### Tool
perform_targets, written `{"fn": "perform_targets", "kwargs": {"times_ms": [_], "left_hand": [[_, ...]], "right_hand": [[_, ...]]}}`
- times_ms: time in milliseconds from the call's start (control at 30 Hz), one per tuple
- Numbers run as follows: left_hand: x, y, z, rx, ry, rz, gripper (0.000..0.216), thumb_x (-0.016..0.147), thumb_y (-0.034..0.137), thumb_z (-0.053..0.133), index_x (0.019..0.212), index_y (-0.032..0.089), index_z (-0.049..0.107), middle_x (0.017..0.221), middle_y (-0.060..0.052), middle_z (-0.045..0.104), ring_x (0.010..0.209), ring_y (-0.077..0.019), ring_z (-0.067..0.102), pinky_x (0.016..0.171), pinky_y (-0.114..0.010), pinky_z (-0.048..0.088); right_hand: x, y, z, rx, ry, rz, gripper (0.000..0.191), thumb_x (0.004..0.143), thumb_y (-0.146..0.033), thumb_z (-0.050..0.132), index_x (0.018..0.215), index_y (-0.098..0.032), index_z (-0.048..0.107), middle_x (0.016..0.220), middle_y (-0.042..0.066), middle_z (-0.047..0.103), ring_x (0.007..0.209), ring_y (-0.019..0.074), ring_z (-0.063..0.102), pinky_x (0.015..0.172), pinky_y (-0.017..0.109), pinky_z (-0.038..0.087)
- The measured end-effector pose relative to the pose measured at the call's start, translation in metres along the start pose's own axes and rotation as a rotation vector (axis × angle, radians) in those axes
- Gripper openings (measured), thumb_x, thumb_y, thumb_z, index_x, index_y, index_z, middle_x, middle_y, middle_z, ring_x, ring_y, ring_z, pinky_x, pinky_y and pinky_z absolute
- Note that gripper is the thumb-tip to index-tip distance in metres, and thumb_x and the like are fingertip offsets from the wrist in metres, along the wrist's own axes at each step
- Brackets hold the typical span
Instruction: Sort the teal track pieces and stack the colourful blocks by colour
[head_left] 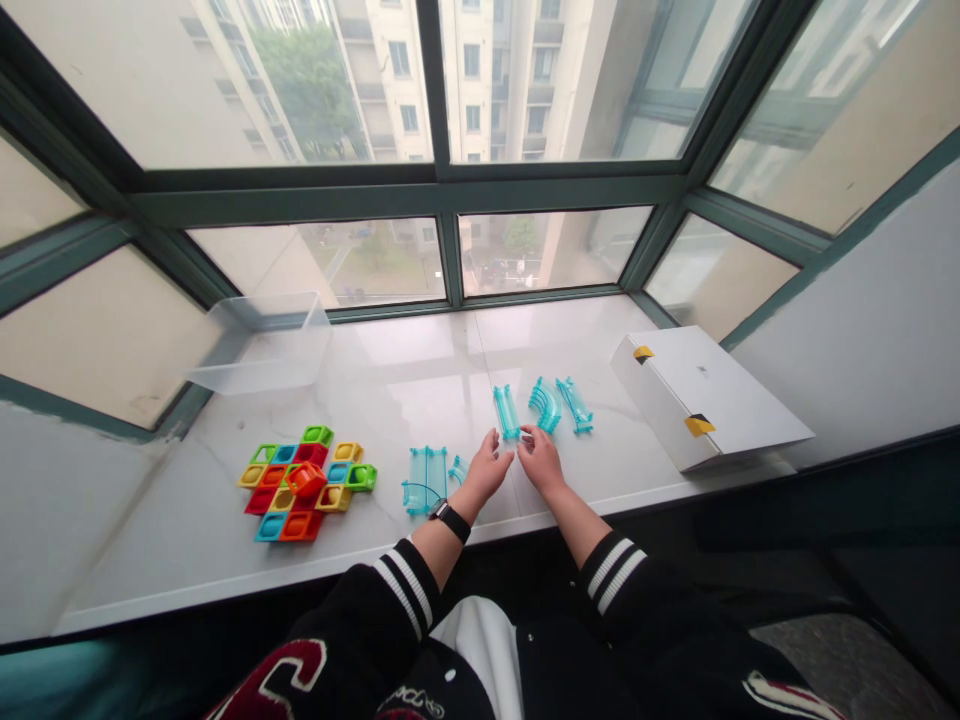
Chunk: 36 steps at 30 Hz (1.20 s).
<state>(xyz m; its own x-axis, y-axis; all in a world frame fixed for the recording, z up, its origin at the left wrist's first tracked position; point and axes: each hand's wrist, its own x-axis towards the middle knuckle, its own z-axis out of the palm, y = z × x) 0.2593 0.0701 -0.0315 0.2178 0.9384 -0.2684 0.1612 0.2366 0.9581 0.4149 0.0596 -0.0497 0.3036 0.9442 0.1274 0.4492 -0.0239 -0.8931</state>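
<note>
A straight translucent blue track piece (506, 411) lies on the white sill, its near end between my two hands. My left hand (487, 470), with a black watch on the wrist, is open, thumb and fingers apart. My right hand (541, 459) is open as well, its fingertips beside the near end of that piece; whether they touch it I cannot tell. Just beyond my right hand lie a curved blue track piece (546, 404) and another straight blue piece (576, 405). Left of my left hand rest several blue track pieces (427, 478) side by side, and a small curved one (458, 468) partly behind the hand.
Further left is a cluster of red, yellow, green and blue blocks (292, 490). A clear plastic bin (262, 345) stands at the back left. On the right lies a white box (712, 400) with yellow-black tabs. Windows enclose the sill (397, 370); its front edge is near me.
</note>
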Motion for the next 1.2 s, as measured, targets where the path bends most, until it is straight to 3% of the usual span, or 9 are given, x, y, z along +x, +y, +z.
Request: {"fn": "perform_targets", "kwargs": {"times_ms": [333, 567, 667, 733, 867, 1000, 1100, 1200], "left_hand": [[-0.001, 0.000, 0.009, 0.013, -0.031, -0.003, 0.094, 0.083, 0.042, 0.080, 0.162, 0.017, 0.036, 0.169, -0.022, 0.037, 0.156, -0.0350, 0.040, 0.127, -0.047, 0.035], [-0.014, 0.018, 0.002, 0.026, -0.038, -0.010, 0.085, 0.085, 0.033, 0.075, 0.160, 0.013, 0.039, 0.167, -0.025, 0.039, 0.153, -0.0371, 0.045, 0.123, -0.051, 0.041], [-0.037, 0.034, -0.020, 0.027, -0.050, 0.106, 0.064, 0.090, 0.032, 0.067, 0.151, 0.017, 0.052, 0.160, -0.020, 0.052, 0.139, -0.0314, 0.060, 0.113, -0.046, 0.051], [-0.057, 0.042, -0.048, 0.065, -0.016, 0.236, 0.049, 0.095, 0.035, 0.061, 0.142, 0.021, 0.060, 0.146, -0.015, 0.065, 0.121, -0.0260, 0.069, 0.104, -0.042, 0.057], [-0.101, 0.036, -0.120, 0.332, 0.282, 0.418, 0.034, 0.098, 0.038, 0.057, 0.129, 0.028, 0.068, 0.116, -0.007, 0.075, 0.102, -0.0224, 0.070, 0.091, -0.039, 0.058], [-0.129, -0.005, -0.174, 0.444, 0.570, 0.333, 0.038, 0.094, 0.042, 0.058, 0.127, 0.023, 0.065, 0.111, -0.010, 0.071, 0.101, -0.0264, 0.068, 0.089, -0.045, 0.059], [-0.140, -0.038, -0.184, 0.453, 0.569, 0.292, 0.048, 0.092, 0.044, 0.061, 0.133, 0.020, 0.061, 0.117, -0.012, 0.067, 0.108, -0.0286, 0.068, 0.095, -0.049, 0.058], [-0.146, -0.058, -0.176, 0.442, 0.493, 0.292, 0.052, 0.093, 0.044, 0.063, 0.139, 0.023, 0.056, 0.130, -0.013, 0.064, 0.117, -0.0284, 0.067, 0.101, -0.050, 0.057]], "right_hand": [[0.000, 0.007, 0.002, 0.015, -0.026, 0.044, 0.032, 0.081, -0.023, 0.062, 0.114, -0.023, 0.063, 0.121, 0.010, 0.075, 0.112, 0.0271, 0.075, 0.104, 0.050, 0.060], [-0.005, 0.007, -0.002, 0.029, -0.005, 0.072, 0.032, 0.078, -0.021, 0.062, 0.110, -0.023, 0.064, 0.116, 0.011, 0.076, 0.110, 0.0272, 0.075, 0.103, 0.049, 0.060], [-0.015, 0.011, -0.008, 0.037, -0.013, 0.063, 0.030, 0.079, -0.023, 0.061, 0.109, -0.022, 0.064, 0.116, 0.011, 0.075, 0.112, 0.0277, 0.074, 0.104, 0.050, 0.059], [-0.025, 0.014, -0.014, 0.029, -0.028, 0.032, 0.029, 0.080, -0.025, 0.060, 0.109, -0.022, 0.065, 0.115, 0.011, 0.073, 0.112, 0.0277, 0.073, 0.106, 0.050, 0.059], [-0.044, 0.013, -0.026, -0.042, -0.077, -0.068, 0.026, 0.085, -0.025, 0.057, 0.108, -0.024, 0.069, 0.113, 0.011, 0.073, 0.110, 0.0281, 0.071, 0.104, 0.049, 0.058], [-0.061, -0.009, -0.023, -0.109, -0.112, -0.197, 0.025, 0.090, -0.022, 0.055, 0.110, -0.023, 0.071, 0.112, 0.011, 0.073, 0.110, 0.0286, 0.068, 0.105, 0.050, 0.055], [-0.074, -0.036, -0.008, -0.095, -0.243, -0.328, 0.028, 0.093, -0.018, 0.056, 0.115, -0.024, 0.072, 0.113, 0.010, 0.073, 0.109, 0.0269, 0.067, 0.104, 0.049, 0.055], [-0.084, -0.064, 0.010, -0.075, -0.480, -0.458, 0.034, 0.094, -0.017, 0.061, 0.124, -0.027, 0.073, 0.118, 0.008, 0.072, 0.112, 0.0255, 0.066, 0.104, 0.045, 0.055]]}}
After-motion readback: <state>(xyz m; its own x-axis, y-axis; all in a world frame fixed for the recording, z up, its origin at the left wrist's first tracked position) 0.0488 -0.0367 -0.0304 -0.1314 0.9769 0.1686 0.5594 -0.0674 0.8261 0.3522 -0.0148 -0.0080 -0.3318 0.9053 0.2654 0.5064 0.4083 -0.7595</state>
